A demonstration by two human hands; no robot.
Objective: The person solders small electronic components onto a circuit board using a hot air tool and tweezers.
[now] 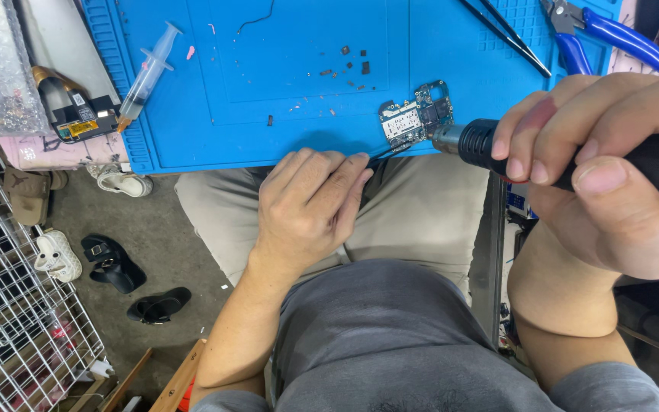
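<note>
My right hand (604,175) is wrapped tight around the black cylindrical handle of a hot-air tool (490,145), fingers curled over the top and thumb pressed along the near side, with its short metal nozzle (445,138) pointing left and sitting just beside the small green and silver circuit board (415,116). That board lies near the front edge of the bright blue rubber work mat (268,76), tilted a little. My left hand (310,202) is curled at the mat's front edge, pinching thin dark tweezers (381,156) whose tips reach toward the lower corner of the board; whether they touch it I cannot tell. Farther up the mat lie a scatter of tiny dark chips (348,65), a clear plastic syringe (146,72) at the left border, slim black tweezers (509,34) and blue-handled pliers (612,34) toward the right corner. Off the mat on the left sits a small black part with a gold flex strip (78,114), and below my knees dark sandals (116,263) rest on the floor
</note>
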